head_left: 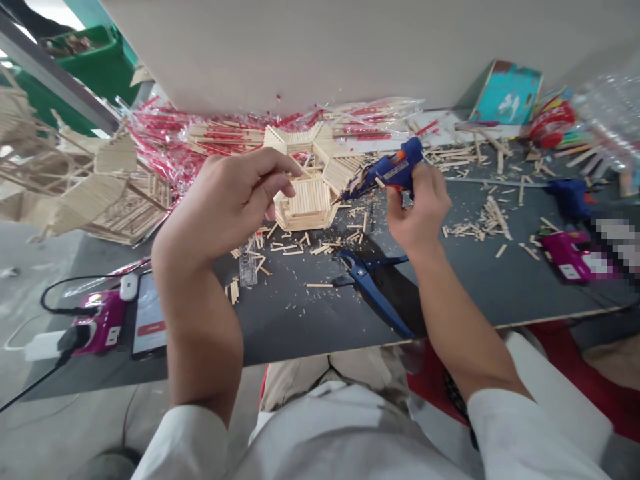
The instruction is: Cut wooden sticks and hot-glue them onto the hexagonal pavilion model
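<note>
A phone lies near left; blue cutters and stick scraps lie before the stick model at centre. The left hand, fingers bent, partly hides the model; its grip I cannot tell. Right, the right hand clamps a glue gun. Bagged sticks lie beyond.

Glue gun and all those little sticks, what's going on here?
The person's right hand holds a blue glue gun, its tip near a small model built of wooden sticks. The left hand is raised by the model's other side; whether it grips anything is unclear. Blue cutters lie on the table near loose stick pieces.
</note>
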### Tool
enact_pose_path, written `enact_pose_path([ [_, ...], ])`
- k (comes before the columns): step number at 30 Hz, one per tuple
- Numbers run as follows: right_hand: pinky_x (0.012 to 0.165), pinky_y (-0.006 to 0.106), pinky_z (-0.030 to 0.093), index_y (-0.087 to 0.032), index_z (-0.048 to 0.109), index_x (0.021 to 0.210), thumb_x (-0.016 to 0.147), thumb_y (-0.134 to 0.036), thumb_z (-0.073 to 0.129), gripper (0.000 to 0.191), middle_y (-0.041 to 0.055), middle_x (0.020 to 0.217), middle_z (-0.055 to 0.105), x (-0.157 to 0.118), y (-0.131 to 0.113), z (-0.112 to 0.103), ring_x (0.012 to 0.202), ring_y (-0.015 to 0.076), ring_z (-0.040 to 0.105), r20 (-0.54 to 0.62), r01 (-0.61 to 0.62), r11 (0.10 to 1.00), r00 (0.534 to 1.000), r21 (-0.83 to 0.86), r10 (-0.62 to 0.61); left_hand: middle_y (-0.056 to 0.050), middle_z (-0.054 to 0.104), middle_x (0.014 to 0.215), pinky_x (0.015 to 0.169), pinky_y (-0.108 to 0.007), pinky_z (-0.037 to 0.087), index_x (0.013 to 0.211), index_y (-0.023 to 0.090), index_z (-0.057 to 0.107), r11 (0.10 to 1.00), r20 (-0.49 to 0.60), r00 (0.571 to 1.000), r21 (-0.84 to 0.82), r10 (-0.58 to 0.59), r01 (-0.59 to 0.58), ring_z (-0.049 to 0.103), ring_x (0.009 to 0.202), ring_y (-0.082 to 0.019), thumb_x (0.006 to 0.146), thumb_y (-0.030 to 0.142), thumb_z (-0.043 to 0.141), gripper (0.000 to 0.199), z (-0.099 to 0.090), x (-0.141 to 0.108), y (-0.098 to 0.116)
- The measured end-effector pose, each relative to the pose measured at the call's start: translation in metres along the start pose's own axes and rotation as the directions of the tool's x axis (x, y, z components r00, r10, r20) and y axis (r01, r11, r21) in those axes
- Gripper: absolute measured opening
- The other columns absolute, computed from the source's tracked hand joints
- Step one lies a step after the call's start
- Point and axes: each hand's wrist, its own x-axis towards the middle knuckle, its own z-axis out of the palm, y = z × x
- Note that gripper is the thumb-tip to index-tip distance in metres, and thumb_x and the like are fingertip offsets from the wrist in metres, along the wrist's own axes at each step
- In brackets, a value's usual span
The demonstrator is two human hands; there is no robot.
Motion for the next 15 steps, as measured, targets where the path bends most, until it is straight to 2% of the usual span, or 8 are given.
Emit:
enact_pose_path([
  [3, 0.102, 0.062, 0.052, -0.020, 0.052, 0.143, 0.103, -0.053, 0.042, 0.053, 0.0198, 0.124, 0.064, 0.000, 0.000, 0.001, 0.120, 0.0406, 0.064, -0.038, -0.011, 1.000, 0.999, -0.008, 0.010, -0.001, 0.078, 0.108, 0.080, -0.028, 0.050, 0.132, 0.020, 0.063, 1.000, 0.025, 0.999, -0.001, -0.020, 0.020, 0.068, 0.077, -0.011, 0.111, 0.030, 0.044, 0.030, 0.003, 0.001, -0.004],
  [8, 0.102, 0.061, 0.052, -0.022, 0.052, 0.142, 0.104, -0.051, 0.043, 0.049, 0.0182, 0.123, 0.064, 0.001, 0.000, 0.004, 0.119, 0.0396, 0.064, -0.069, 0.000, 1.000, 0.998, -0.010, -0.001, -0.003, 0.080, 0.113, 0.077, -0.032, 0.054, 0.139, 0.029, 0.057, 0.998, 0.041, 0.999, -0.056, -0.029, 0.032, 0.073, 0.080, -0.018, 0.108, 0.037, 0.045, 0.034, 0.010, 0.005, -0.014],
  [11, 0.100, 0.059, 0.053, -0.021, 0.053, 0.141, 0.104, -0.049, 0.044, 0.047, 0.0178, 0.121, 0.065, 0.001, 0.000, 0.007, 0.117, 0.0383, 0.065, -0.105, 0.021, 1.000, 0.994, -0.005, -0.022, -0.005, 0.080, 0.116, 0.077, -0.032, 0.055, 0.139, 0.030, 0.056, 0.997, 0.049, 0.998, -0.065, -0.038, 0.042, 0.075, 0.084, -0.019, 0.108, 0.040, 0.045, 0.034, 0.011, 0.005, -0.017],
  [15, 0.100, 0.059, 0.053, -0.022, 0.053, 0.142, 0.104, -0.048, 0.043, 0.046, 0.0172, 0.121, 0.064, 0.000, 0.001, 0.010, 0.118, 0.0377, 0.065, -0.098, -0.007, 1.000, 0.995, 0.020, 0.009, -0.005, 0.081, 0.109, 0.078, -0.032, 0.055, 0.138, 0.029, 0.057, 0.999, 0.060, 0.998, -0.043, -0.031, 0.034, 0.076, 0.087, -0.020, 0.107, 0.041, 0.047, 0.035, 0.009, 0.003, -0.017],
])
